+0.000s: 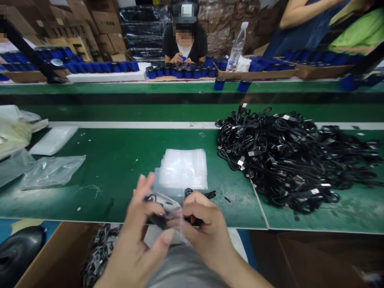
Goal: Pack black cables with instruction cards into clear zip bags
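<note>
Close to the table's front edge, a small clear plastic bag [175,203] is between my two hands. Something black and something pale show in or behind it, blurred. My left hand [136,230] grips the bag's left side, thumb below and fingers curled above. On the other side my right hand [207,230] has its fingers bent and pinched at the bag's edge. Just beyond the right hand lies a coiled black cable [210,194], partly hidden by it. A stack of flat clear zip bags [183,170] rests on the green table beyond both hands.
A large heap of black USB cables [279,156] covers the table's right side. Plastic bags [54,170] lie at left. Below the edge stands a cardboard box [63,256] with packed items. Blue jars [187,73] line the far shelf, where a person [185,40] sits.
</note>
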Tool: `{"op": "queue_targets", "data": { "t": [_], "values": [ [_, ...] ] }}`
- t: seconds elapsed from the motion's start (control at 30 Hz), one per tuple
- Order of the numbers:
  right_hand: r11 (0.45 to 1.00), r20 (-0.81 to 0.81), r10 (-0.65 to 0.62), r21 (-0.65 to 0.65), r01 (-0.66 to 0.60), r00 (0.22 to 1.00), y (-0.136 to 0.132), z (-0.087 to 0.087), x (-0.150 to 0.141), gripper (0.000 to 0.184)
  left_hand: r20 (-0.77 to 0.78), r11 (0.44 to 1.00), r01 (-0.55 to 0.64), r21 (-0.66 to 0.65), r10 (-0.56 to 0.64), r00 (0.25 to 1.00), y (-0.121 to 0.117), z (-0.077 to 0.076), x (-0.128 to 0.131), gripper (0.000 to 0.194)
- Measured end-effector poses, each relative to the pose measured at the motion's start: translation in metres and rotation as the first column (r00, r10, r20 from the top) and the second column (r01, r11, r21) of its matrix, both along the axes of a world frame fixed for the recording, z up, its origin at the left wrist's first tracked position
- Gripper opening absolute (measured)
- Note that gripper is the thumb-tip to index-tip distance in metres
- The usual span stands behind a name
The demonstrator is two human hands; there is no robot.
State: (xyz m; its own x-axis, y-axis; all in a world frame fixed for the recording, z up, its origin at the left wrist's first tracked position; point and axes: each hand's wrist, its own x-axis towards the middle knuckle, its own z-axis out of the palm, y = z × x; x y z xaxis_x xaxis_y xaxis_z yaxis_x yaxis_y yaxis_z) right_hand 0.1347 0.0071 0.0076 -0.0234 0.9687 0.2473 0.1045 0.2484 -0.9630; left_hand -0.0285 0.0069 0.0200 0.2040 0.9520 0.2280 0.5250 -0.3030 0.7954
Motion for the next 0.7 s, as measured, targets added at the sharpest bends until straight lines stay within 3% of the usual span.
{"op": "queue_targets", "data": {
  "t": [0.07,0.1,0.2,0.3,0.47,0.57,0.63,0.7],
  "values": [
    [0.992,-0.157,0.046,-0.113,-0.064,0.986,-0.003,0.008,0.006,0.010,0.249,0.988,0.001,-0.157,0.039,0.968,0.011,0.003,-0.013,0.049],
    [0.985,-0.193,0.052,-0.152,-0.083,0.980,-0.004,0.010,0.007,0.013,0.347,0.955,0.052,-0.290,0.054,0.936,0.015,0.004,-0.018,0.055],
    [0.969,-0.137,0.072,-0.224,-0.102,0.988,-0.004,0.008,0.005,0.025,0.407,0.812,0.189,-0.552,0.064,0.911,0.015,0.004,-0.020,0.040],
    [0.959,-0.011,0.066,-0.275,-0.067,0.998,-0.001,0.000,0.001,0.032,0.346,0.790,0.147,-0.596,0.087,0.934,0.005,0.005,-0.008,0.029],
    [0.915,-0.042,0.087,-0.392,-0.096,0.995,0.001,0.003,0.009,0.015,0.355,0.733,-0.058,-0.678,0.395,0.848,0.002,0.008,0.010,0.061],
    [0.964,0.037,0.151,-0.228,-0.139,0.988,-0.001,0.010,0.014,0.008,0.331,0.756,-0.142,-0.639,0.437,0.836,0.006,0.009,0.015,0.059],
    [0.989,0.091,0.111,-0.112,-0.101,0.990,-0.001,0.012,0.014,0.017,0.344,0.751,-0.128,-0.647,0.438,0.831,0.006,0.010,0.017,0.062],
    [0.996,0.147,0.054,-0.077,-0.043,0.988,0.001,0.012,0.015,0.022,0.369,0.728,-0.083,-0.681,0.439,0.819,0.003,0.011,0.019,0.066]
  ]
}}
